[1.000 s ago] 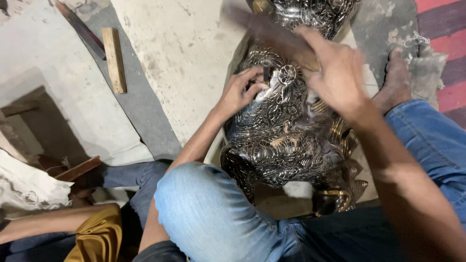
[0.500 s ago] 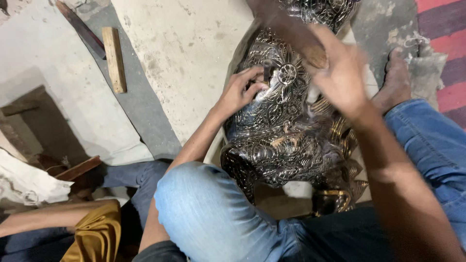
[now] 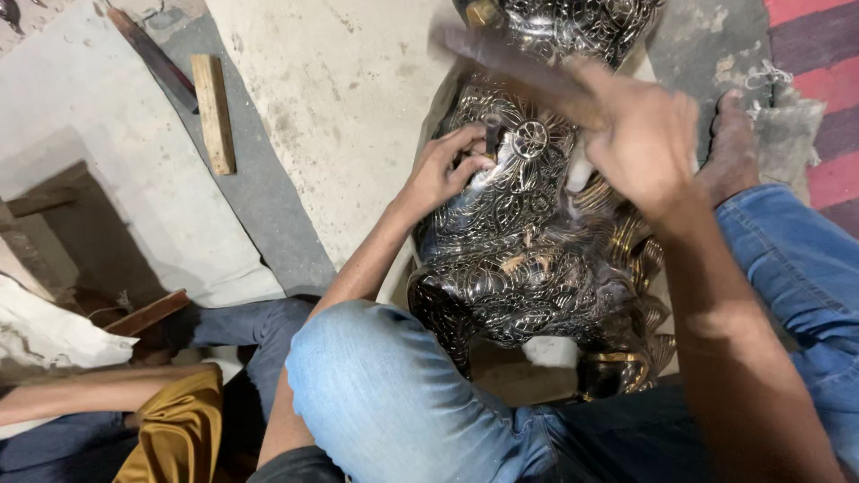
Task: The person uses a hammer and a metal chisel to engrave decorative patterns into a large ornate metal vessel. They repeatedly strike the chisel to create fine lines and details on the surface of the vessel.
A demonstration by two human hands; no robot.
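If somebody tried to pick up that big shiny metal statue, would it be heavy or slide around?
The embossed metal statue is probably heavy: it is bulky and fills the space between the person's knees. Its polished, glossy surface may feel slippery, though the raised patterns could give fingers some hold. It likely stays stiff, since the left hand presses on it without any visible bending.

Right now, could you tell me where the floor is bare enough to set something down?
Bare pale concrete floor lies between the short wooden block and the embossed dark metal figure. It is crowded around the figure, where the left hand, right hand and denim-clad knees press close.
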